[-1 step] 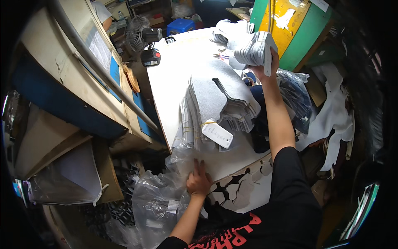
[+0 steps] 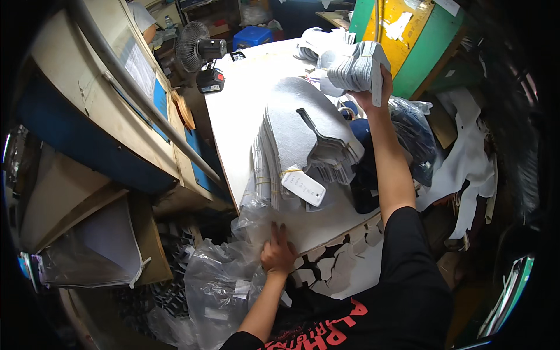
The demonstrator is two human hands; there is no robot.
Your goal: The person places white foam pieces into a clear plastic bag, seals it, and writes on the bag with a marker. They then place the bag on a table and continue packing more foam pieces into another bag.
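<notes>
So the right hand [image 2: 366, 102] is the one with the load: its grip is closed around the right end of a bundle of small grey cut pieces [image 2: 349, 73], with the thumb up along the pale end piece. Taking the big felt stack [image 2: 294, 125] as the landmark, that bundle sits past it and off to its right, pieces packed face to face so the row runs roughly left-right, meaning it's held at one end and the rest sticks out leftward. Can't really tell if the bundle is touching anything underneath. The left hand [image 2: 279, 255] is well apart from all that, down on the near side of the stack at the edge of the table [image 2: 236, 108], two fingers pointing toward the stack. Can't tell if it's pinching any of the clear plastic bag [image 2: 219, 280] right beside it, which hangs off near and left of the stack. So for the bundle the right is clearly the closer hand, while the left is nearer the stack's tagged near end, with the white tag [image 2: 304, 186] hanging there.
</notes>
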